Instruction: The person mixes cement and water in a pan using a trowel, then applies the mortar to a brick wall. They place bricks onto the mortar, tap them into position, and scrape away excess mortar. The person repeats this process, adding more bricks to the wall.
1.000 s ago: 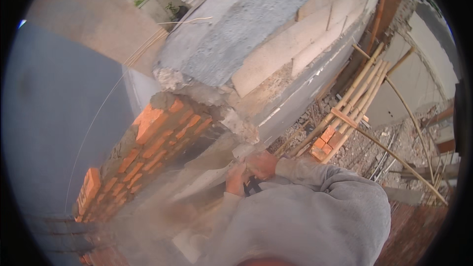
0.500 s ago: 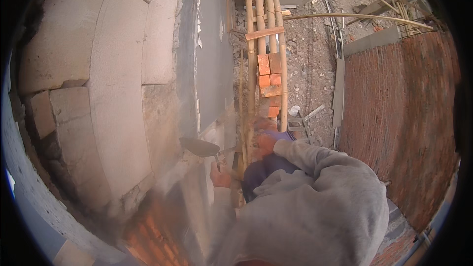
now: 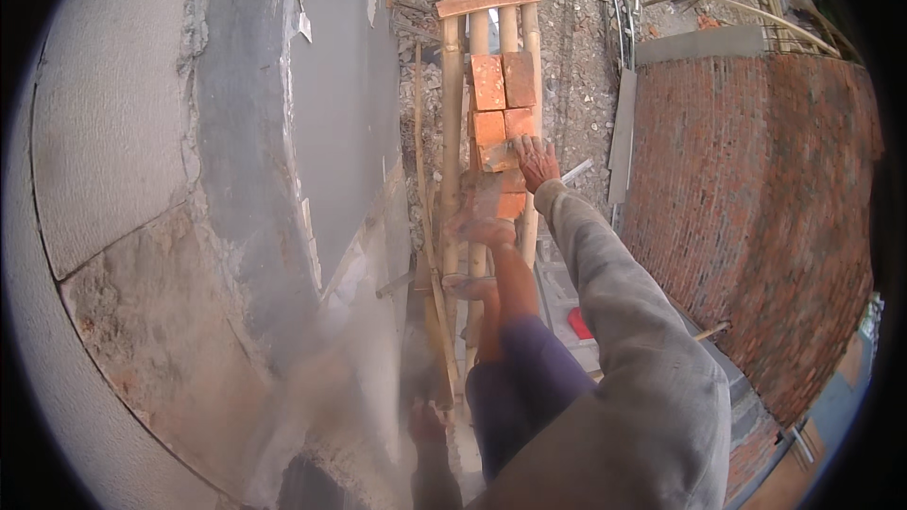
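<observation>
My right hand reaches out at the middle, its fingers stretched and touching the end of a yellowish-orange brick. That brick lies among several orange bricks laid two abreast on bamboo poles. My left hand is low in the frame, blurred and hazy, its fingers and anything in them unclear. My bare feet rest on the poles below the bricks, under purple shorts.
A cracked, plastered concrete surface runs along the left beside a grey wall. Rubble lies beneath the poles. A red brick wall stands at right, with loose bamboo at top right and a small red object.
The view has swung round to the bamboo poles. My right hand has extended forward to the bricks. The trowel seen at my left hand cannot be made out now.
</observation>
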Demonstrator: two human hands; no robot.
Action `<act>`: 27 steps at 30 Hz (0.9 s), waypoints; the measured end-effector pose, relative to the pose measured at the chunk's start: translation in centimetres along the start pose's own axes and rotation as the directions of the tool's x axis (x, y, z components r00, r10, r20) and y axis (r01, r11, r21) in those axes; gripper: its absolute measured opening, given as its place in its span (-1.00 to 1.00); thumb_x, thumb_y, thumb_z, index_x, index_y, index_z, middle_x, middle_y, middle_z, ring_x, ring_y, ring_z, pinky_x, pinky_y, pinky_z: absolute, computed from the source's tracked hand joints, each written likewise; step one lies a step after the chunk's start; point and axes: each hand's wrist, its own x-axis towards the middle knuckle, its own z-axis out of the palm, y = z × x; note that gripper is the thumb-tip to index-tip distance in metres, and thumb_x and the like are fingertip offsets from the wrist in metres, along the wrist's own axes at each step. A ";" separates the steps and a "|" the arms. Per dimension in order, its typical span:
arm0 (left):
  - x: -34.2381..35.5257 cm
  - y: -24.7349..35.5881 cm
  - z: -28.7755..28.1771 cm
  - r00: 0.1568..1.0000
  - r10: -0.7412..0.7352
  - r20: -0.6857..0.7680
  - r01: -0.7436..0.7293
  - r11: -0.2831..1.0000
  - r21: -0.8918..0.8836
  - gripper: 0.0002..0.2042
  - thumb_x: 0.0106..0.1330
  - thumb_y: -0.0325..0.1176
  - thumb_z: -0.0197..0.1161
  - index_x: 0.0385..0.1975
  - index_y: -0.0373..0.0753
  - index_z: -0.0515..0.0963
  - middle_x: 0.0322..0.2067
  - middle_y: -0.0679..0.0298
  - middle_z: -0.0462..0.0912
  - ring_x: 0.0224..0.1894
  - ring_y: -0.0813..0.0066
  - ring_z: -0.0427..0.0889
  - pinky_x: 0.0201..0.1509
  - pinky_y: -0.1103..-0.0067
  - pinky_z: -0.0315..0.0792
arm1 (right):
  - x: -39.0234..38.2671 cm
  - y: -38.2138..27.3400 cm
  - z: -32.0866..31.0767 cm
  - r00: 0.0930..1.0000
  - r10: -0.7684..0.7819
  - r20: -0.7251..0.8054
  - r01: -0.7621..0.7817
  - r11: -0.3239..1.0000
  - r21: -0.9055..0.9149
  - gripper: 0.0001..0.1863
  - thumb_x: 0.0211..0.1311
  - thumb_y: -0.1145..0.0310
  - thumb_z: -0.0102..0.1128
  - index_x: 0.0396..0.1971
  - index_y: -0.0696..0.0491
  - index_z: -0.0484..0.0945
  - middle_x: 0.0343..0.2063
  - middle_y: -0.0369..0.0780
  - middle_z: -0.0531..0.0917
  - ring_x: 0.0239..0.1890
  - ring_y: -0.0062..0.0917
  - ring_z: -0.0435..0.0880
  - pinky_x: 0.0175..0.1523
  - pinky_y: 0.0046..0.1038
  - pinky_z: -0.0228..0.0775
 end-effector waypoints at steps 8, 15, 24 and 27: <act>-2.0 -9.2 2.4 0.970 -0.244 0.015 0.244 0.969 -0.042 -0.75 0.59 -0.27 0.19 -0.22 -0.28 0.72 -0.31 0.19 0.78 -0.23 0.39 0.74 -0.07 0.42 0.61 | 4.2 -2.6 3.8 0.935 -0.081 0.346 0.069 0.997 0.045 -0.39 0.06 0.40 0.53 0.11 0.06 0.44 0.19 -0.15 0.60 0.25 -0.19 0.59 0.19 -0.06 0.42; -4.7 -11.9 -1.9 0.925 -0.366 0.100 0.377 0.919 -0.120 -0.75 0.49 -0.17 0.22 -0.13 -0.16 0.76 -0.23 0.18 0.82 -0.18 0.28 0.79 -0.07 0.29 0.63 | -6.1 -4.9 -8.6 0.826 -0.460 0.324 -0.290 0.146 0.946 -0.12 0.02 0.36 0.62 0.38 0.16 0.39 0.29 -0.04 0.58 0.30 -0.29 0.59 0.41 -0.15 0.43; -9.2 -6.9 -8.6 0.963 -0.126 0.237 0.044 0.946 0.323 -0.65 0.55 -0.09 0.11 0.07 -0.16 0.71 -0.04 0.16 0.81 -0.02 0.19 0.80 0.13 0.24 0.63 | -16.8 -9.9 -35.7 0.711 -0.678 0.188 0.177 0.432 0.885 0.16 -0.08 -0.14 0.60 0.52 0.17 0.37 0.30 0.12 0.55 0.47 0.04 0.41 0.49 -0.07 0.30; -11.6 -7.1 -8.7 0.993 0.094 -0.070 -0.064 0.936 0.345 -0.64 0.58 -0.09 0.07 -0.04 -0.16 0.75 -0.16 0.17 0.86 -0.16 0.20 0.85 -0.01 0.21 0.66 | -17.7 -12.3 -44.7 0.530 -0.819 0.219 0.270 0.407 0.872 0.21 -0.07 -0.13 0.60 0.56 0.19 0.32 0.38 0.15 0.51 0.47 0.04 0.43 0.51 -0.10 0.30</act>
